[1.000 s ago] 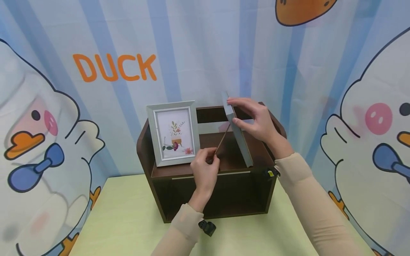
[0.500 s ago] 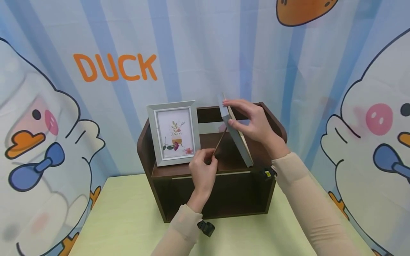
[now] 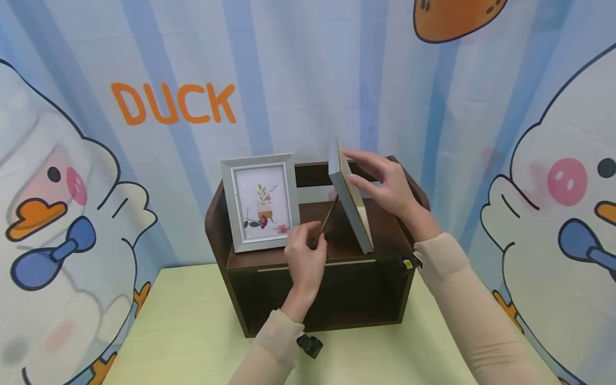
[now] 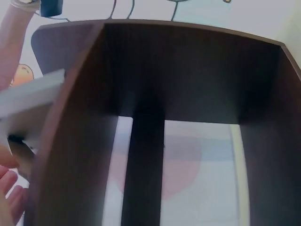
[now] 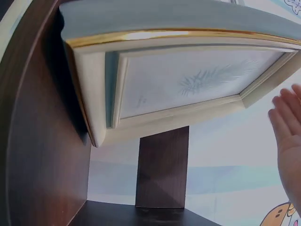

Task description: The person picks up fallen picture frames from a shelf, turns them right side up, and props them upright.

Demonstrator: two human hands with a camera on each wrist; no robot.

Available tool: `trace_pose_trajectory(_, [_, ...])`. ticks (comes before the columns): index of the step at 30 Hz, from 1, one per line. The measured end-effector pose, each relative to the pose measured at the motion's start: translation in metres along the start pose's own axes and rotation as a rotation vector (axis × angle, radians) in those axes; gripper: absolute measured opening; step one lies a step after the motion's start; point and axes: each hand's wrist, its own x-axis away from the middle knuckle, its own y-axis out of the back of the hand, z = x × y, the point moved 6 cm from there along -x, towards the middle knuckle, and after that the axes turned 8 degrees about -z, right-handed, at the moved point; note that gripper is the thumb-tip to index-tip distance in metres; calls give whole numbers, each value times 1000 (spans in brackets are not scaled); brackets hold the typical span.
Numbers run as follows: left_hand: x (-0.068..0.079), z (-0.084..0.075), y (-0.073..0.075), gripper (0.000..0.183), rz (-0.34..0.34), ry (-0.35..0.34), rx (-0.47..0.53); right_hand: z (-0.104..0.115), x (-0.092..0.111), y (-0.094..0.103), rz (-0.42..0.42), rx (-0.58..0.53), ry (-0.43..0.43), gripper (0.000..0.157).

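A picture frame stands edge-on at the right of the dark brown shelf unit's top board. Its picture with a pale leaf print shows in the right wrist view. My left hand pinches the thin brown stand leg behind that frame. In the left wrist view, fingers sit close to the dark leg. My right hand is beside the frame's front, fingers extended. The right wrist view shows a gap between this hand and the frame.
A second, grey-white picture frame with a potted-plant print stands upright at the left of the shelf unit. The unit has raised sides and stands on a pale green table. A duck-print curtain hangs behind.
The right-hand frame has turned, so more of its front edge shows, and its lower corner has shifted slightly left. My right hand's fingertips have come off it. My left hand barely moved.
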Motion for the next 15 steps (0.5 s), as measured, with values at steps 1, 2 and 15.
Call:
trace_pose_trajectory(1, [-1,-4,1,17,-13,-10,16,-7,1,0,-9,21,-30,42])
trace_pose_trajectory(2, [-3,-8,1,18,-25,-20,38,-15,3,1,-20,49,-68,42])
trace_pose_trajectory(15, [-27,-53,-17,31,-29,7,243,-91,25,-7,-18,206,-535,44])
